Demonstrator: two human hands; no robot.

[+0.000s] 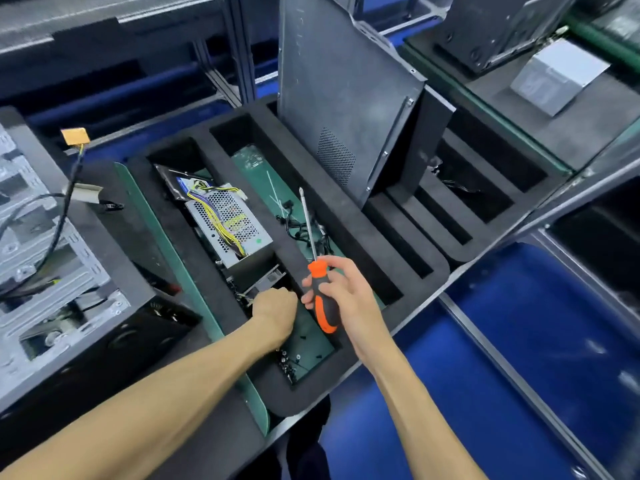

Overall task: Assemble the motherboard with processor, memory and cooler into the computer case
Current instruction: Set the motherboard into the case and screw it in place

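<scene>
Two hands over the black foam tray (pixel 349 209) — neither on the board job yet. Right hand (pixel 341 296) is wrapped around the orange-and-black screwdriver (pixel 320 289), shaft pointing up and away from the body, tip clear of everything; looks parked in the palm so the tool stays ready while the other hand fetches. Left hand (pixel 275 311) is curled into the tray pocket just beside the right, knuckles up; fingers are hidden, so can't tell whether it has picked anything up. Small dark screws (pixel 289 362) lie on the green floor of the slot just nearer the body than both hands — likely what it's after.

Computer case (pixel 65 271) lies open well to the left of the left hand, cables trailing out; no motherboard visible in it. Power supply (pixel 230 221) with yellow wiring sits in the pocket beyond the left hand. Grey side panel (pixel 346 98) stands slotted upright beyond the right hand, kept out of the way.

No brand or label readable — the small green sticker on the power supply is too small to read.
</scene>
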